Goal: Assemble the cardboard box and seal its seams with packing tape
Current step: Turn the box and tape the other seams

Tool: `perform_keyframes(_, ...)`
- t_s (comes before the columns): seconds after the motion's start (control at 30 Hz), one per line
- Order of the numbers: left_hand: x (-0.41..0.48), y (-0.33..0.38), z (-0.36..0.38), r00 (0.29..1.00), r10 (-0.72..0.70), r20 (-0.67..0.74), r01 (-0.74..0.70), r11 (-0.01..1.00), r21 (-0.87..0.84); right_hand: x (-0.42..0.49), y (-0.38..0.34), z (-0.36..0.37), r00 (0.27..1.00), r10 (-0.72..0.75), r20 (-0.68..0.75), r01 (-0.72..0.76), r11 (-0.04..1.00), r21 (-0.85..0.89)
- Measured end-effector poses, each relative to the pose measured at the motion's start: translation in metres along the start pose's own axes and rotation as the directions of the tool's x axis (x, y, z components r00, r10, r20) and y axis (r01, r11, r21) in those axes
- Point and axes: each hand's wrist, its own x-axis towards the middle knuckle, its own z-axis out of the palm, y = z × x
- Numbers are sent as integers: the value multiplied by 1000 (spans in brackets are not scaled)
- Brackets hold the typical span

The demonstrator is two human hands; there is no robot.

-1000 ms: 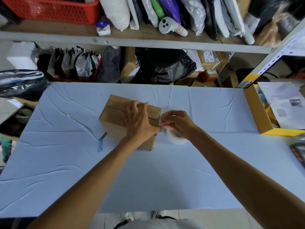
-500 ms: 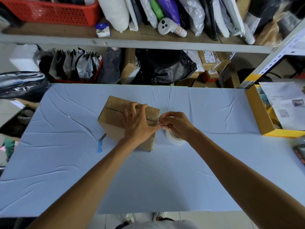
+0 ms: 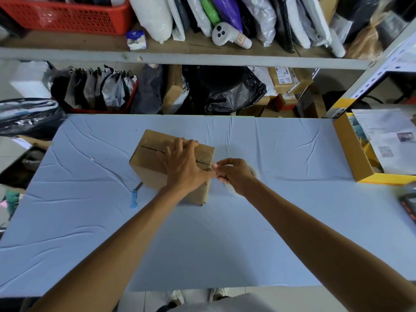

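Pressing flat, my left hand (image 3: 182,165) spreads straight fingers over the box (image 3: 148,163) in the middle of the table (image 3: 247,233), pinning the flaps. At the box's 3 o'clock edge my right hand (image 3: 234,174) pinches what looks like the free end of the tape (image 3: 255,173), its roll blurred beneath. I'd anchor that end down the side first, then pull taut toward 9 o'clock along the seam (image 3: 150,149), smoothing behind.

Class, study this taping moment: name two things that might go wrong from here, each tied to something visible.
The seam shows a gap beside the left hand pressing the box; tape may seal it open. The right hand pinches the tape at the box's edge; the strip may wrinkle or stick to itself.
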Motion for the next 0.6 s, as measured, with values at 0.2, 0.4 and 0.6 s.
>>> perform_keyframes(0.2, -3, -1, -2, 999, 9, -35, -10, 1000, -3, 5, 8, 4, 995, 67, 73, -80, 979, 190)
perform_keyframes(0.4, -3, 7, -3, 998, -42, -36, 44, 997, 59, 7, -5, 9, 996, -14, 87, -8, 970, 242)
perform_keyframes(0.6, 11, -1, -17, 996, 13, 92, -14, 1000, 7, -5, 13, 3, 991, 42, 127, -48, 998, 46)
